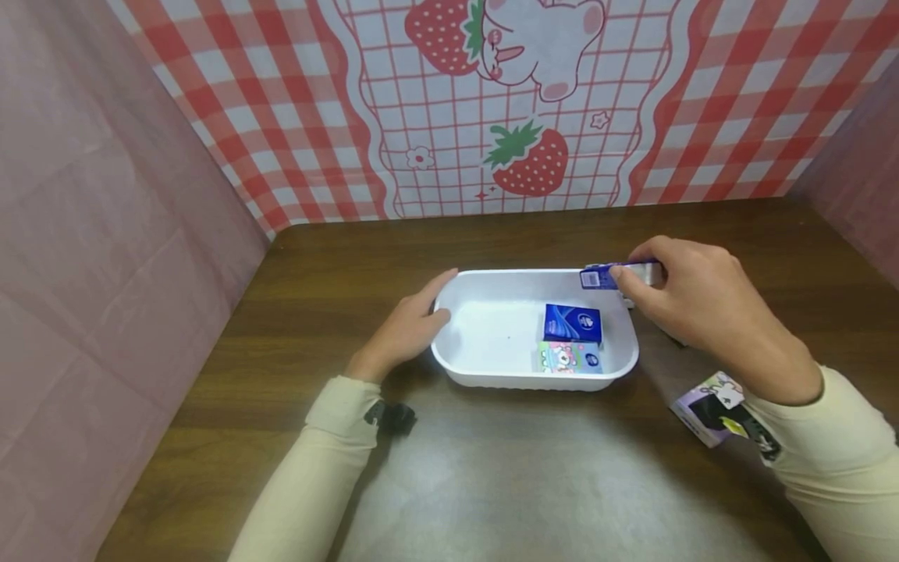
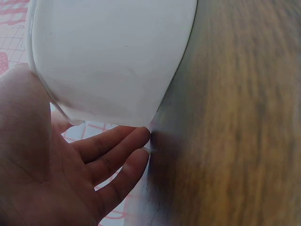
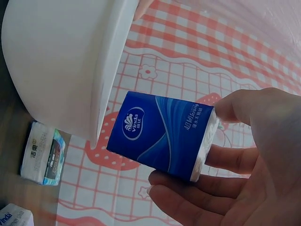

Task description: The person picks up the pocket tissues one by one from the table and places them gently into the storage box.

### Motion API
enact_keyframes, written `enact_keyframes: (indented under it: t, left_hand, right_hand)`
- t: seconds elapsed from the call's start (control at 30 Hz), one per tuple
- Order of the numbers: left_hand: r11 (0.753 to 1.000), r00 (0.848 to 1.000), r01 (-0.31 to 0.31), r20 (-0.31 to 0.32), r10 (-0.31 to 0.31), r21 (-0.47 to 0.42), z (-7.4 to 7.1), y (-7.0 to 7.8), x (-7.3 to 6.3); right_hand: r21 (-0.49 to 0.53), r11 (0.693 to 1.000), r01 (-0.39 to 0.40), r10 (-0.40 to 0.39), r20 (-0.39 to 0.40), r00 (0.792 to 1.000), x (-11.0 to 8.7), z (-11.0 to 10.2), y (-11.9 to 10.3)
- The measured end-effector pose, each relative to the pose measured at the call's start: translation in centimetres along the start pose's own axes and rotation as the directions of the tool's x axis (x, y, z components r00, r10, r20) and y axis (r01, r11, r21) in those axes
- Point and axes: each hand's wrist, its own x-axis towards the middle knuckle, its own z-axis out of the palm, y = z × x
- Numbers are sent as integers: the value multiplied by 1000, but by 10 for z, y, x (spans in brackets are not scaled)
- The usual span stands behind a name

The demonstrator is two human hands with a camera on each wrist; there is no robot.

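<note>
A white oval plastic tub (image 1: 492,380) stands on the table, and my left hand (image 1: 403,332) holds its left end, thumb over the rim and fingers along the outside wall. From the left wrist view, the fingers of that hand (image 2: 108,165) lie low by the tub's end wall (image 2: 117,61). My right hand (image 1: 709,300) pinches a blue tissue packet (image 3: 162,134) by one end, above the tub's back right rim. In the tub's right half lie another blue tissue packet (image 1: 572,323) and a pastel cartoon-print tissue packet (image 1: 570,357), side by side.
A purple cartoon-print packet (image 1: 708,407) lies on the table by the right wrist, partly covered by the wrist strap (image 1: 758,437). The right wrist view shows a white and green packet (image 3: 43,153) beside the tub and a white packet (image 3: 16,215) at the lower left corner.
</note>
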Motion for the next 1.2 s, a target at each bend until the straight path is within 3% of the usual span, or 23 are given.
enact_keyframes:
  t: [0.57, 1.2]
  left_hand:
    - [1000, 1000, -8, -1, 8, -3, 0, 0, 0]
    - [1000, 1000, -7, 6, 7, -11, 0, 1, 0]
  right_hand:
    - [15, 1000, 17, -18, 10, 1000, 0, 3, -3]
    - [34, 999, 22, -25, 76, 997, 1, 14, -7]
